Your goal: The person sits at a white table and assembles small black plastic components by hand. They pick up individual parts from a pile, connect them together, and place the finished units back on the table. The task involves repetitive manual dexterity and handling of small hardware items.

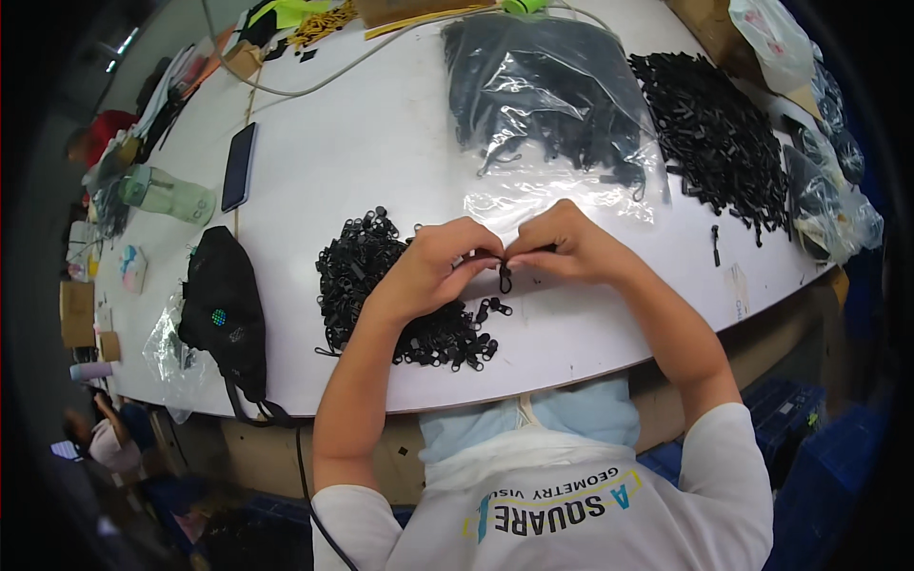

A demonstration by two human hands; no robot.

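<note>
Over the near middle of the white table [333, 143], my left hand [430, 265] and my right hand [569, 247] meet with pinched fingers. Between their fingertips is a small black zipper pull [506, 282], its looped end hanging down. The fingers hide the rest of it. Beside and partly beneath my left forearm lies a heap of small black zipper sliders [357, 271]. A few loose sliders [492, 307] rest just below my fingers.
A clear plastic bag of black pulls [543, 95] lies beyond my hands, with a heap of black pulls [714, 133] to its right. On the left are a phone [239, 167], a green bottle [167, 195] and a black pouch [224, 314]. A cable [314, 92] crosses the far side.
</note>
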